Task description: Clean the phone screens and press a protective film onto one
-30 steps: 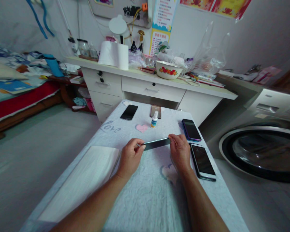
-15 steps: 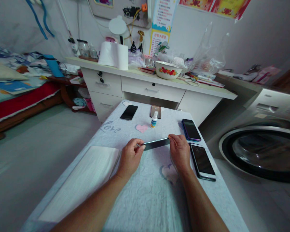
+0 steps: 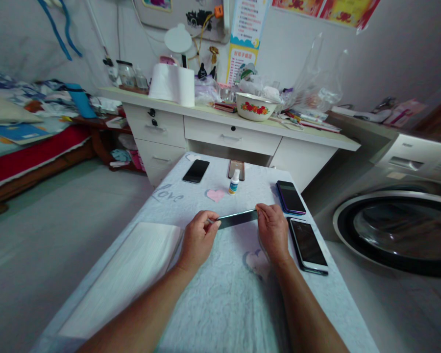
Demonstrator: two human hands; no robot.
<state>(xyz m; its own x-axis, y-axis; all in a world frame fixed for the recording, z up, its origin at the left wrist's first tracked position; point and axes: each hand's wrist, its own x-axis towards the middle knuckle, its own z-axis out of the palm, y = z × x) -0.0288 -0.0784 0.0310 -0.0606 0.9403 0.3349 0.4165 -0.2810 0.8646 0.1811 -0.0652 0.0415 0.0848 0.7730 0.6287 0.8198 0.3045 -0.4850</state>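
Between my two hands a dark smartphone [image 3: 238,219] is held by its short ends, tilted so that it shows as a thin slab above the table. My left hand [image 3: 200,238] pinches its left end and my right hand [image 3: 272,230] grips the right end. Just beyond it stands a small white spray bottle [image 3: 234,182] with a blue and yellow label. A white-framed phone [image 3: 308,245] lies right of my right hand, with a dark phone [image 3: 291,197] behind it. Farther off lie a black phone [image 3: 196,171] and a brownish phone case [image 3: 236,169].
A white folded cloth or paper stack [image 3: 128,274] lies on the left of the cloth-covered table [image 3: 220,304]. Behind the table stands a white desk [image 3: 231,139] bearing a flowered bowl [image 3: 256,107] and paper rolls [image 3: 172,84]. A washing machine [image 3: 400,162] is at the right.
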